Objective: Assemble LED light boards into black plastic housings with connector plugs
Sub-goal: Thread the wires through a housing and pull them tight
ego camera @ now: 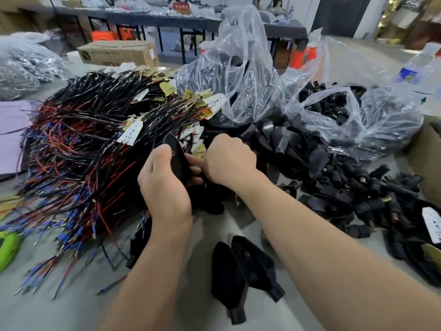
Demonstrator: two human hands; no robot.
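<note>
My left hand (164, 185) grips a black plastic housing (176, 156), held upright in the middle of the view. My right hand (229, 161) is curled tight against the housing's right side; what its fingers hold is hidden. Behind the hands lies a big heap of LED boards with red and black wires (95, 144), white and gold boards showing at its top. Loose black housings (293, 144) are piled to the right. Two assembled black housings (241, 271) lie near me below the hands.
Clear plastic bags (358, 115) with black connector plugs stand at the right, and more plugs (372, 192) are spilled in front of them. A water bottle (422, 72) stands far right. A green tool (7, 247) lies at the left edge. A cardboard box (119, 52) sits behind.
</note>
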